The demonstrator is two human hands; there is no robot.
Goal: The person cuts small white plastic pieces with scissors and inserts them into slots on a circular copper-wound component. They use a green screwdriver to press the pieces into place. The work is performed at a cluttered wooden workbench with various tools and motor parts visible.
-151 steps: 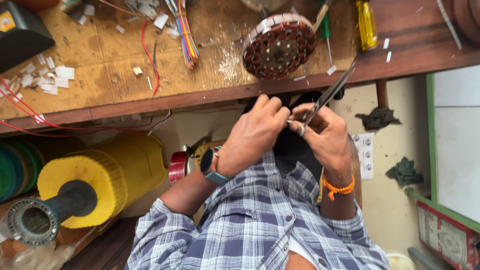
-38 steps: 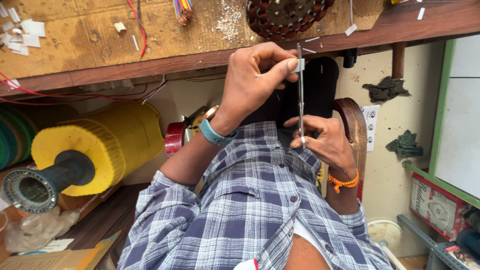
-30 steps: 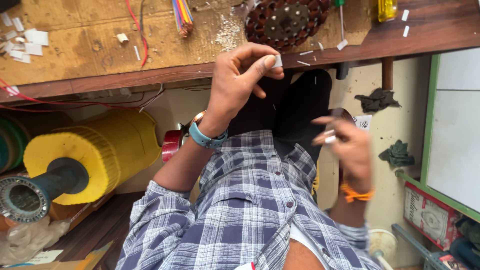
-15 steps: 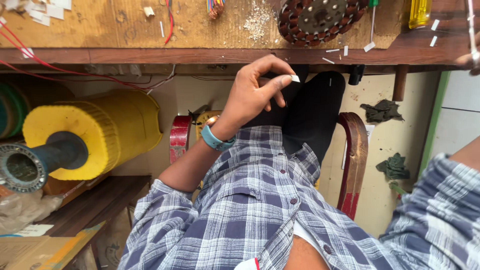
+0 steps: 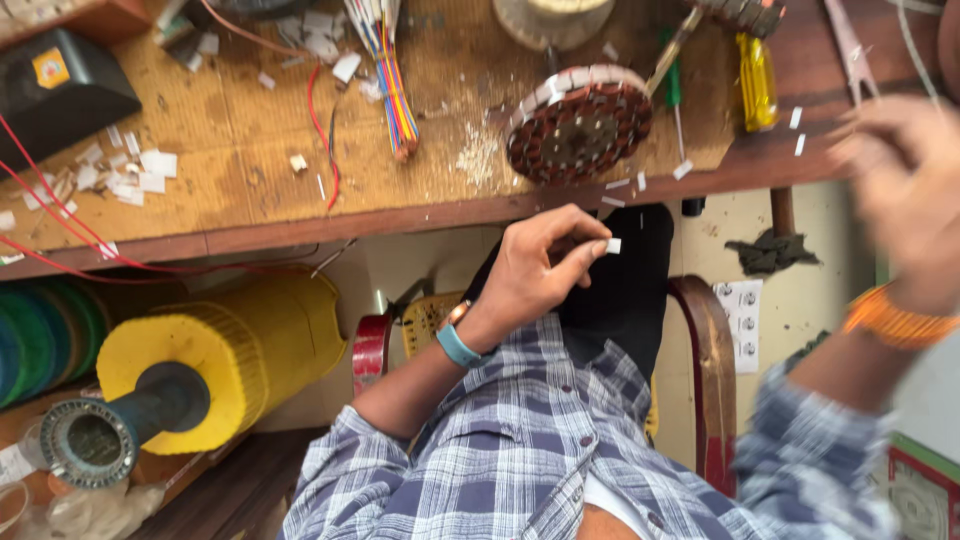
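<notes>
Fingers of the left hand [image 5: 535, 268] are pinched narrowly on a small white slip [image 5: 613, 246], held between thumb and fingertip just below the front edge of the wooden worktop [image 5: 300, 215] and over the person's lap. The right hand [image 5: 900, 190] is raised at the far right edge of the view, badly blurred, near the worktop's end; whether it is open or closed on something cannot be told. Directly above the slip, lying flat on the worktop, is a round wound stator [image 5: 578, 125], dark reddish with a pale band showing around part of its rim. Beside it lie a green-handled screwdriver [image 5: 674, 85] and a yellow-handled tool [image 5: 758, 68], with scissors [image 5: 848, 45] farther right. A bundle of coloured wires [image 5: 392, 70] lies to the left of the stator, a red wire [image 5: 322, 130] curls across the wood, and many white offcuts [image 5: 130, 170] are scattered toward the left end near a black box [image 5: 60, 90]. Below the worktop a yellow cylinder on a dark tube [image 5: 190, 370] lies on its side. Handling so small a piece well would seem to call for keeping the pinch light and near one end, so the slip stays flat and its free end can be steered, with the other hand steadying whatever receives it.
</notes>
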